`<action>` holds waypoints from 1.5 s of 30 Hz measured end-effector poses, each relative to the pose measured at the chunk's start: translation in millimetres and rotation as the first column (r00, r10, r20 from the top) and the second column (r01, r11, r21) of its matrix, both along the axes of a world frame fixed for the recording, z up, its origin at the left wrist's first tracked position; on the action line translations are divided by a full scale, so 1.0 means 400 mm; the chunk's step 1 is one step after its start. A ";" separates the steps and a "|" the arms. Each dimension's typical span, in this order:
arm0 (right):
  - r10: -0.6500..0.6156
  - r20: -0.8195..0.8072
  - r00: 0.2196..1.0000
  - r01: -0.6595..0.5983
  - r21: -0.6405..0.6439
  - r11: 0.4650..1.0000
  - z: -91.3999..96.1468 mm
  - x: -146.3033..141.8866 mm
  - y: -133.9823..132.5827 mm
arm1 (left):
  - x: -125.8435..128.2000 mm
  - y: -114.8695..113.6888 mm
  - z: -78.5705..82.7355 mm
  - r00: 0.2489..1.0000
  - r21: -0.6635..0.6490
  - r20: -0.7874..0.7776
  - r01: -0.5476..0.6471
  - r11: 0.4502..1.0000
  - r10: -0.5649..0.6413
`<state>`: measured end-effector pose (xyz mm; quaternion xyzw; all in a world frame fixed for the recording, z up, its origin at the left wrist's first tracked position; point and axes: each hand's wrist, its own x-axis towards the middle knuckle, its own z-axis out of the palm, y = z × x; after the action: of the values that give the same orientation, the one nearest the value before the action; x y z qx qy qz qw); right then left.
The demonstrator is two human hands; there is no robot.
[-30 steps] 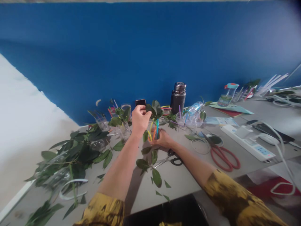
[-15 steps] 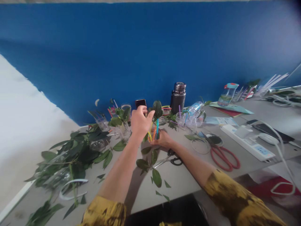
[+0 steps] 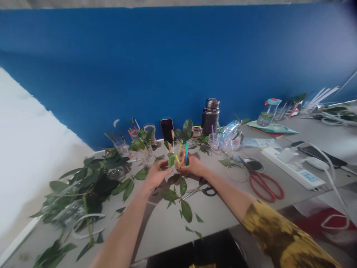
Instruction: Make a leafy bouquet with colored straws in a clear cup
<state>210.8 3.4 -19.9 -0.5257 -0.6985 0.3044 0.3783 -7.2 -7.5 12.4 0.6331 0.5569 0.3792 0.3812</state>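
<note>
A clear plastic cup [image 3: 180, 158] stands on the table, holding yellow, orange and blue straws [image 3: 186, 149] and leafy stems with a large dark leaf [image 3: 187, 128] on top. My right hand [image 3: 193, 166] is wrapped round the cup's right side and base. At the cup's left, my left hand [image 3: 157, 174] has its thumb and fingers curved apart, close to a small green leaf [image 3: 171, 160]; whether they touch is unclear. In front of the cup lie dark-handled scissors [image 3: 208, 190], partly under a sprig of leaves [image 3: 186, 210], with cut leaf pieces nearby.
Leafy branches [image 3: 97, 182] cover the table's left side. Behind stand a phone [image 3: 167, 130] and a dark thermos [image 3: 211, 117] near the blue wall. To the right are red-handled scissors [image 3: 266, 186], a plastic bottle [image 3: 231, 129] and a power strip [image 3: 292, 169] with cables.
My left hand has moved down and to the left, from above the cup to its left side, uncovering the phone and the stems. My right hand stays on the cup.
</note>
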 end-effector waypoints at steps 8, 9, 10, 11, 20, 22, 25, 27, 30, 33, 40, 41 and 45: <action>0.004 0.014 1.000 -0.004 0.008 1.000 -0.017 0.006 0.016 | 0.056 0.020 -0.021 0.974 0.093 0.100 0.192 0.977 -0.201; 0.001 0.018 1.000 -0.001 0.002 1.000 -0.018 0.006 0.017 | 0.056 0.021 -0.023 0.975 0.102 0.096 0.193 0.976 -0.203; 0.002 0.019 1.000 -0.002 -0.001 1.000 -0.019 0.006 0.017 | 0.055 0.023 -0.026 0.976 0.114 0.091 0.187 0.976 -0.198; 0.005 0.018 1.000 -0.005 0.000 1.000 -0.020 0.005 0.017 | 0.054 0.024 -0.029 0.979 0.128 0.084 0.177 0.976 -0.189; 0.013 0.010 1.000 -0.013 0.028 1.000 -0.023 0.009 0.014 | 0.046 0.045 -0.028 0.964 0.114 0.130 0.217 0.969 -0.231; 0.022 -0.010 1.000 -0.021 0.032 0.999 -0.024 0.014 0.016 | 0.047 0.048 -0.026 0.966 0.105 0.114 0.219 0.970 -0.230; 0.063 -0.053 0.997 -0.061 0.034 0.998 -0.027 0.023 0.020 | 0.051 0.045 -0.028 0.972 0.088 0.108 0.198 0.976 -0.207; 0.092 -0.075 0.993 -0.091 0.022 0.996 -0.029 0.027 0.023 | 0.055 0.040 -0.034 0.970 0.091 0.143 0.187 0.978 -0.199; 0.121 -0.102 0.987 -0.124 -0.021 0.992 -0.030 0.030 0.025 | 0.058 0.037 -0.044 0.972 0.106 0.128 0.184 0.977 -0.197; 0.131 -0.139 0.981 -0.142 -0.072 0.987 -0.029 0.029 0.023 | 0.060 0.035 -0.047 0.981 0.108 0.080 0.167 0.980 -0.177; 0.143 -0.150 0.978 -0.148 -0.018 0.989 -0.018 0.026 0.019 | 0.063 0.030 -0.030 0.988 0.110 0.054 0.139 0.984 -0.146; 0.132 -0.131 0.983 -0.136 -0.021 0.990 -0.017 0.027 0.019 | 0.061 0.029 -0.029 0.987 0.111 0.056 0.141 0.984 -0.148; 0.076 -0.025 0.997 -0.077 -0.054 0.996 -0.015 0.028 0.017 | 0.056 0.023 -0.027 0.983 0.085 0.071 0.161 0.983 -0.167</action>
<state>222.1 10.2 -25.9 -0.5050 -0.7053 0.3436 0.3598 15.1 1.7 1.4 0.6763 0.4722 0.3925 0.4070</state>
